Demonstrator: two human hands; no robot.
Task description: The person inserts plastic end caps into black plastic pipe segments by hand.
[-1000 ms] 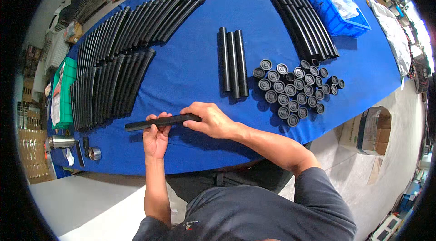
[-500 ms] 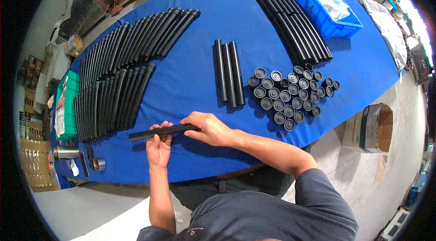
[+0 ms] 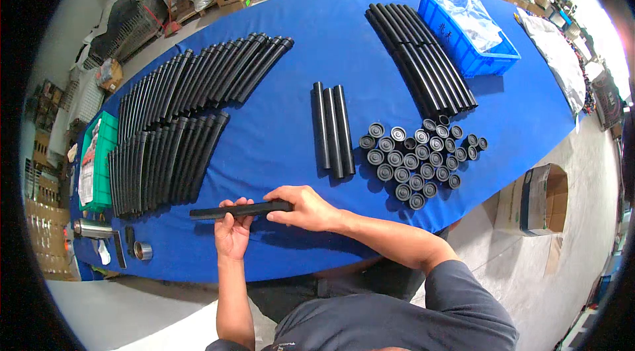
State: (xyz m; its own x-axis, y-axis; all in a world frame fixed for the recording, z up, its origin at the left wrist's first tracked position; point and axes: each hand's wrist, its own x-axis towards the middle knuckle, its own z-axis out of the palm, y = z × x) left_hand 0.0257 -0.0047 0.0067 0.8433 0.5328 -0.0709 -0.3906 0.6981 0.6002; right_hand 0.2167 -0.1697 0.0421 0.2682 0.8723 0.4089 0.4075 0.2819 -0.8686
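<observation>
Both hands hold a black tube (image 3: 207, 213) level above the near edge of the blue-covered table. My left hand (image 3: 231, 237) supports it from below at its middle, thumb and fingers around it. Closed over the tube's right end is my right hand (image 3: 305, 208), hiding that end. Ahead of the hands lie three loose black tubes (image 3: 336, 131) side by side. To their right stands a cluster of round black caps (image 3: 411, 161). Rows of black tubes with wider ends (image 3: 173, 149) lie at the left, and plain black tubes (image 3: 423, 53) are stacked at the far right.
A blue crate (image 3: 486, 63) holding clear plastic bags stands at the far right. At the left edge are a green crate (image 3: 106, 160), a metal cylinder (image 3: 92, 228) and a tape-like roll (image 3: 142, 250). An open carton (image 3: 532, 200) sits on the floor to the right.
The whole view has tilted, so the table and its contents appear lower in the picture. My hands keep their hold on the tube, almost unchanged.
</observation>
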